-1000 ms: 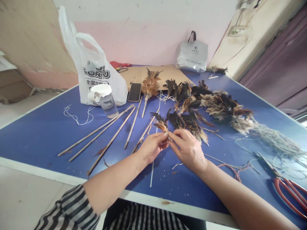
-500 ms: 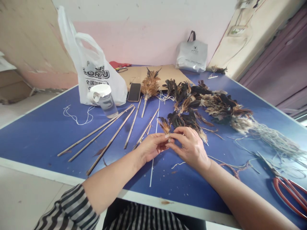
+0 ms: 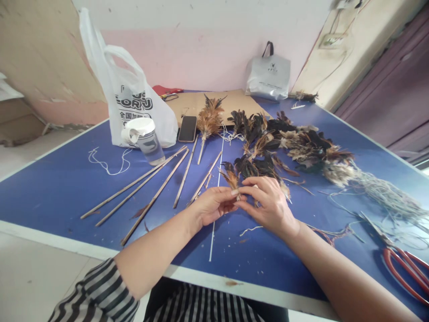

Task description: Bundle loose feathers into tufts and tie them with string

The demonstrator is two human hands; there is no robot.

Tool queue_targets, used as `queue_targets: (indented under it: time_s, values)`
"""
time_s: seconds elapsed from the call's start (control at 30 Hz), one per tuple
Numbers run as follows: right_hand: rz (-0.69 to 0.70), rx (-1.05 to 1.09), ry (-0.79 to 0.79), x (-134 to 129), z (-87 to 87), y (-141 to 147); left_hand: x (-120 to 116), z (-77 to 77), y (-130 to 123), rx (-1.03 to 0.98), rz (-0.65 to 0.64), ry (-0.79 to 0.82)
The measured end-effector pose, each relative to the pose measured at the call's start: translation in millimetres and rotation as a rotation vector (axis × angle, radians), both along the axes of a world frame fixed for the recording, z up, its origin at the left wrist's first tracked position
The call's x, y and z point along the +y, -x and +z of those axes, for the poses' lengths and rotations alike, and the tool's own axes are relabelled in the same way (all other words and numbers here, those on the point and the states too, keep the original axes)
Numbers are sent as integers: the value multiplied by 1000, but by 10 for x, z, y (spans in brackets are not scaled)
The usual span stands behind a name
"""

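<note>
Between thumb and fingers, my left hand pinches a small bunch of brown feathers by its base, tips pointing up and away. My right hand meets it there, thumb and fingers closed at the same quill ends; whether a thread lies between them is too small to tell. Just beyond my hands are dark feather bunches in a loose heap. A finished-looking brown feather duster on a stick lies farther back. Left of my hands rest several thin bamboo sticks.
Red-handled scissors lie at the right beside tangled pale string. A lidded water cup and a white plastic bag stand at the left. A phone, cardboard and a silver bag are at the back.
My right hand has shifted very slightly right, its forearm turned a little. The feather bunch stays pinched in nearly the same place.
</note>
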State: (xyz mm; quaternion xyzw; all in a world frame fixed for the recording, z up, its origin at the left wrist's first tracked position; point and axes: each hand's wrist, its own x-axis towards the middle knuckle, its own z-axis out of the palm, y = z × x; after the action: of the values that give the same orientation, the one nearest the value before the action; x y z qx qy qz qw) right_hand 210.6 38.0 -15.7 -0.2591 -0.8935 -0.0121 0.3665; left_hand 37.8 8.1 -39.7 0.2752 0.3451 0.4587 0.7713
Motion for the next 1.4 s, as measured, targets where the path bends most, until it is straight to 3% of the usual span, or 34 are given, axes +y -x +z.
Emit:
queue_targets:
  time_s: [0.43, 0.57, 0.9, 1.4]
  values:
    - [14, 6, 50, 15, -15, -10, 20, -14, 19, 52, 30, 9]
    - [11, 23, -12, 31, -6, -31, 24, -4, 23, 45, 56, 36]
    - [38, -146, -129, -8, 16, -14, -22, -43, -10, -42, -34, 42]
    - [3, -39, -50, 7, -21, -1, -5, -34, -25, -62, -22, 55]
